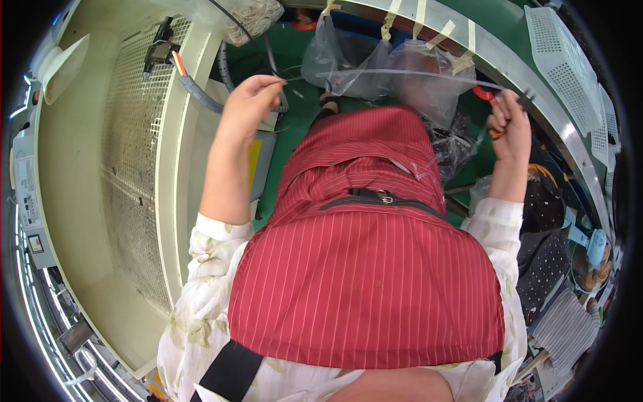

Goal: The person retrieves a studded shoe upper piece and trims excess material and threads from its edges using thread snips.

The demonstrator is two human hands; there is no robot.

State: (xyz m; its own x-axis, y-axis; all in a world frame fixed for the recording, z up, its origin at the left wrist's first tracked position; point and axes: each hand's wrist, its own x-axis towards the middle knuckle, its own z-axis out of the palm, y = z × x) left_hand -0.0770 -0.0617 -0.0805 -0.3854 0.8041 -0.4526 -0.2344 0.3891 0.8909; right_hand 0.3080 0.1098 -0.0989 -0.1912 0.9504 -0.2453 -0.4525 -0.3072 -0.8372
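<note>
A thin translucent strip [415, 72] stretches nearly level between my two hands, in front of my red striped apron [368, 281]. My left hand [251, 107] is closed in a pinch near its left end, where the strip becomes very faint. At the other end my right hand [510, 127] is closed around the strip, thumb and forefinger uppermost. Something orange shows under the right fingers and a dark tip sticks out beyond them. Blur hides what kind of thing that is.
Clear plastic bags [429, 77] hang by tape strips from a metal bench edge [569, 134]. A cream machine housing with mesh panel [137, 161] and a grey cable conduit [201, 94] stands left. White perforated baskets [566, 74] sit far right. Another person's striped sleeve [568, 328] shows lower right.
</note>
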